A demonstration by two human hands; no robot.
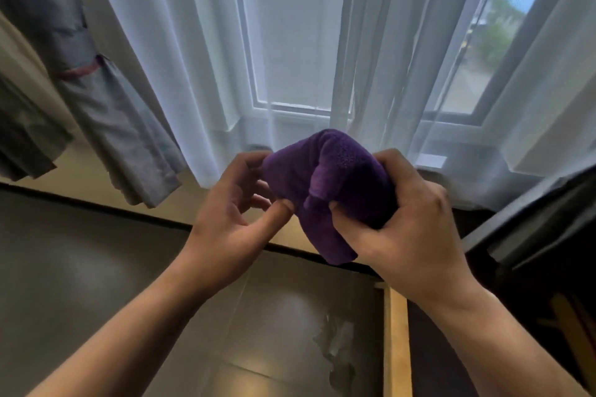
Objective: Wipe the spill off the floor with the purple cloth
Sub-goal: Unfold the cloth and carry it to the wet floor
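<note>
We seem to be in a lived-in room of a home: sheer white curtains hang over a tall window, grey drapes are tied back, and dark floor tiles lie underfoot.

2 hands, 1 purple cloth, 1 spill, 1 grey curtain

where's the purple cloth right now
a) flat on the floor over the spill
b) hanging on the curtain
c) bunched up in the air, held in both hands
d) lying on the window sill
c: the purple cloth is bunched between the left hand and the right hand, held up in front of the white curtain, while the spill lies uncovered on the floor below.
</note>
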